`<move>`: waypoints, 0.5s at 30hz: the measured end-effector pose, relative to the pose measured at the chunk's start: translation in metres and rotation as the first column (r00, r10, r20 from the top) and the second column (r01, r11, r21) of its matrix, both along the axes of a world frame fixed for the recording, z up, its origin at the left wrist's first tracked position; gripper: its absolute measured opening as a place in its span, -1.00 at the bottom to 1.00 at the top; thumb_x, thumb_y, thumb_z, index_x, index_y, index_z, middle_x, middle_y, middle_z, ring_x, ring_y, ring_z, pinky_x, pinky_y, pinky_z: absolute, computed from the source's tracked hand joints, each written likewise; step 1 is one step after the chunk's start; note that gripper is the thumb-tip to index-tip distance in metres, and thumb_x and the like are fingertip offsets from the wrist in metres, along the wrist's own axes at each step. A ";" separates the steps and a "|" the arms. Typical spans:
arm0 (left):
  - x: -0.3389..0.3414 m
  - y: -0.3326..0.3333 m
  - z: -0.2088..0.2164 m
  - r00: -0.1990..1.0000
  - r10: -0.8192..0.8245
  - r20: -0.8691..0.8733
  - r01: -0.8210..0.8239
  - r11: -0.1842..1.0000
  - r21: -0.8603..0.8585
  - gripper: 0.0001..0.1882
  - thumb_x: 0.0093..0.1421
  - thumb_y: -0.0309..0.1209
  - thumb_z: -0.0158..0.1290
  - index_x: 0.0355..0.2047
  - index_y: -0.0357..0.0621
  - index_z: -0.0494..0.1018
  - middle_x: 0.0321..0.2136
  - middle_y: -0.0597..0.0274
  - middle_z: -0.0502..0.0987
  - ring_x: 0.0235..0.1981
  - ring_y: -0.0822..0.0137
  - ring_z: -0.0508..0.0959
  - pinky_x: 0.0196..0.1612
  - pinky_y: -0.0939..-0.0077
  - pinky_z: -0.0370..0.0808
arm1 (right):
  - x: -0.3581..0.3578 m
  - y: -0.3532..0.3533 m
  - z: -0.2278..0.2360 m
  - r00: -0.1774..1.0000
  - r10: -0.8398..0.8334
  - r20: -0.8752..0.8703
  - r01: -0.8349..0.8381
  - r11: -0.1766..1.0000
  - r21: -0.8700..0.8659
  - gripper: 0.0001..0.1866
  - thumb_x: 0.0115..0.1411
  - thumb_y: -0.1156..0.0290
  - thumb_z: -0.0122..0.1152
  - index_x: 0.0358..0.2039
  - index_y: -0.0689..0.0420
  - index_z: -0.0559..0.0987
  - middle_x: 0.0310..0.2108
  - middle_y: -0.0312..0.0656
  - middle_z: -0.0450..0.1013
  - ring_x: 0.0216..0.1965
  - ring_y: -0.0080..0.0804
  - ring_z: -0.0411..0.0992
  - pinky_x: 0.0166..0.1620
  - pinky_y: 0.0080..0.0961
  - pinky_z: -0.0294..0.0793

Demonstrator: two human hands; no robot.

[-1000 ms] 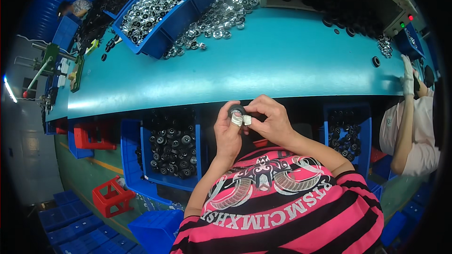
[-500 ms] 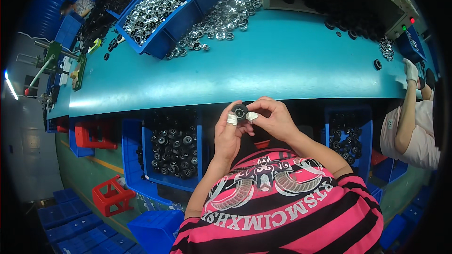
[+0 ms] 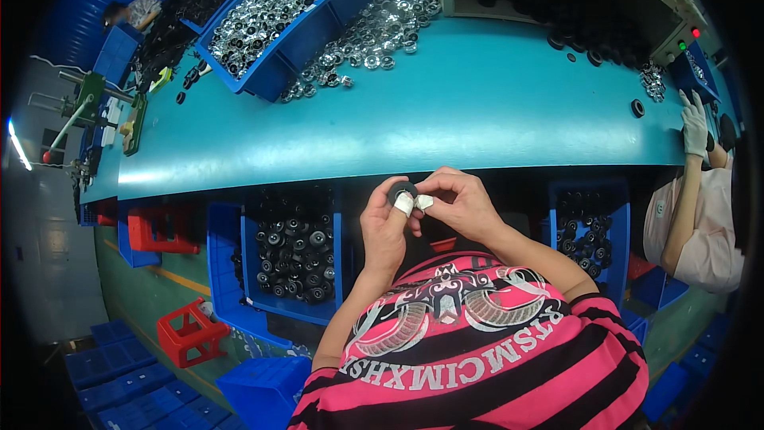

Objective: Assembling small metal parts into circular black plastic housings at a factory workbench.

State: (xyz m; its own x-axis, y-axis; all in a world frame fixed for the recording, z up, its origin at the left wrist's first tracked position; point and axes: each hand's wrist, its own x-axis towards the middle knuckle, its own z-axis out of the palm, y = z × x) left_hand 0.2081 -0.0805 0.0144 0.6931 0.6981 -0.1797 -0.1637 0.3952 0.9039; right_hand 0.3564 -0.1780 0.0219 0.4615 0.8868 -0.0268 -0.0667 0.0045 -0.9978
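Note:
Both my hands meet just off the table's near edge, around a small black wheel [image 3: 401, 189]. My left hand [image 3: 383, 227] grips the wheel, its white-wrapped thumb pressed across the lower face. White wrapping also covers my right thumb, and my right hand [image 3: 461, 205] pinches the wheel's right side with thumb and forefinger. Thumbs and fingers hide part of the wheel's face. Below and to the left, a blue crate [image 3: 337, 251] holds many black wheels with shiny centres [image 3: 292, 259].
On the teal table [image 3: 477, 95], a blue bin [image 3: 274, 60] of shiny parts stands beside a loose pile of them [image 3: 374, 32]. Black rings lie by a machine [image 3: 672, 40] at the far right. A co-worker's gloved hand [image 3: 695, 127] is there. A red stool [image 3: 191, 333] stands lower left.
My left thumb has slid over the wheel's face, and the wheel has turned and shifted slightly left. At the right, the co-worker's gloved hand has opened its fingers and reached farther forward.

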 end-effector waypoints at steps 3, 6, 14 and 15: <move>-0.003 0.006 0.002 0.998 -0.060 0.036 0.060 0.998 -0.014 -0.60 0.48 -0.32 0.03 0.23 -0.24 0.39 -0.22 0.13 0.61 -0.41 0.40 0.61 -0.40 0.49 0.63 | 0.002 0.000 -0.007 0.997 0.020 -0.074 -0.021 1.000 -0.003 -0.79 0.24 0.46 0.41 -0.14 0.24 0.72 -0.29 -0.23 0.60 -0.34 -0.61 0.56 -0.25 -0.60 0.54; -0.004 0.007 0.010 0.990 -0.094 0.106 0.102 0.992 -0.079 -0.52 0.53 -0.23 -0.06 0.30 -0.30 0.34 -0.14 0.04 0.61 -0.35 0.32 0.64 -0.31 0.36 0.69 | 0.006 0.002 -0.004 0.980 0.047 -0.195 -0.053 0.998 -0.025 -0.79 0.25 0.46 0.40 -0.13 0.25 0.71 -0.32 -0.25 0.64 -0.34 -0.64 0.55 -0.24 -0.61 0.53; -0.001 0.005 0.003 0.997 -0.082 0.012 0.080 0.992 0.096 -0.51 0.54 -0.23 -0.07 0.33 -0.31 0.31 -0.10 0.07 0.60 -0.31 0.35 0.64 -0.26 0.38 0.68 | 0.009 0.001 0.005 0.977 0.031 -0.209 -0.059 0.990 -0.127 -0.78 0.27 0.43 0.36 -0.11 0.23 0.71 -0.35 -0.29 0.65 -0.33 -0.65 0.55 -0.23 -0.61 0.53; -0.001 0.005 0.003 0.997 -0.075 -0.014 0.076 0.985 0.153 -0.52 0.54 -0.25 -0.07 0.32 -0.30 0.31 -0.10 0.08 0.60 -0.31 0.37 0.63 -0.26 0.40 0.67 | 0.009 0.001 0.005 0.984 0.032 -0.178 -0.056 0.990 -0.127 -0.77 0.26 0.43 0.36 -0.11 0.23 0.71 -0.36 -0.29 0.65 -0.34 -0.66 0.55 -0.23 -0.61 0.53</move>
State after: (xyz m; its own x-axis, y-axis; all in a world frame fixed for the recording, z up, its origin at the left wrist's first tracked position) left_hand 0.2067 -0.0757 0.0172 0.7441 0.6633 -0.0804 -0.1309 0.2627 0.9559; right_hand 0.3654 -0.1771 0.0264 0.4000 0.8896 -0.2206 -0.2371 -0.1321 -0.9625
